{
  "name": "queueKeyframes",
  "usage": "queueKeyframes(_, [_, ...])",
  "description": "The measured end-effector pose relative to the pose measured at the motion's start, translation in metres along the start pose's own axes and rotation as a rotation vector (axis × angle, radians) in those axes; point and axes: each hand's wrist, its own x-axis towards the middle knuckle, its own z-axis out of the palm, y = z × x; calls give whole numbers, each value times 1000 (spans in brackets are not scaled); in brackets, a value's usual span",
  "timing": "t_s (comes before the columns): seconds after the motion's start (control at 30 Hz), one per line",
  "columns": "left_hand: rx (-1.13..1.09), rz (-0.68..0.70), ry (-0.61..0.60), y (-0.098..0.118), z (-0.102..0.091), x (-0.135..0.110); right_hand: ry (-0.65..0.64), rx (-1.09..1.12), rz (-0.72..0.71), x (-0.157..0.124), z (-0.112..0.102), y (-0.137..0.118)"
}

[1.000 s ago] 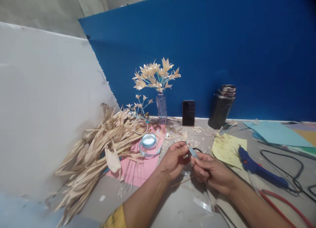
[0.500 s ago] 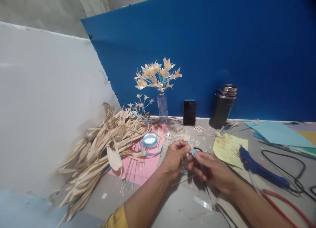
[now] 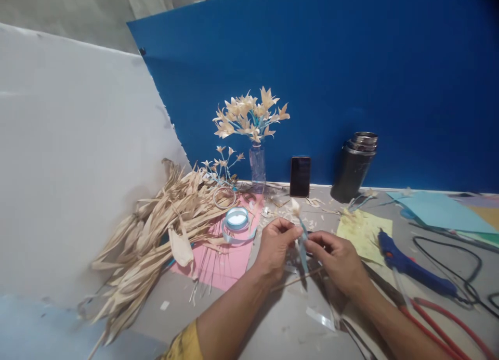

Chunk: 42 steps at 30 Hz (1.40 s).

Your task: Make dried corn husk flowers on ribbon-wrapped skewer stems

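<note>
My left hand (image 3: 277,245) pinches the stem of a small cream husk flower (image 3: 296,208), its bud standing up above my fingertips. My right hand (image 3: 337,256) is closed at the same stem, thumb and forefinger on a strip of light blue ribbon (image 3: 303,253) that hangs down between the hands. How far the ribbon is wrapped around the stem cannot be made out. Left of my hands, a roll of light blue ribbon (image 3: 237,218) rests on pink paper (image 3: 234,266) beside several thin wires.
A heap of dried husks (image 3: 156,235) spreads at left. Behind stand a bottle vase (image 3: 257,167) of husk flowers, a phone (image 3: 300,176) and an open dark flask (image 3: 354,167). To the right lie yellow paper (image 3: 358,235), a blue glue gun (image 3: 413,266) and a red-handled tool (image 3: 448,323).
The flower has come higher and its bud shows more clearly. My right hand's fingers have shifted up along the stem, and the blue ribbon now hangs lower between the hands.
</note>
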Motion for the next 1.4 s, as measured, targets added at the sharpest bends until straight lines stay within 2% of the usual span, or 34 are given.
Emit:
queueKeyframes(0.13, [-15,-14,12,-1,-4,5,-2,147,89,4,-4,2])
queueKeyframes(0.27, [18,-3,50,-2,-5,6,-11,173,110,5,-5,6])
queueKeyframes(0.4, [77,53,-37,-2,0,1,-35,138,95,4,-3,7])
queueKeyframes(0.5, [104,82,-51,-3,3,-2,-76,159,131,3,-1,6])
queueKeyframes(0.63, [120,7,-46,-3,3,-4,-139,256,188,2,0,4])
queueKeyframes(0.8, [47,-46,-48,-2,3,-4,-141,302,236,1,0,0])
queueKeyframes(1.0, [-72,-107,-124,-6,3,-2,-177,479,299,0,-1,-3])
queueKeyframes(1.4, [-69,-118,-143,-12,-1,0,-303,555,312,0,-2,5])
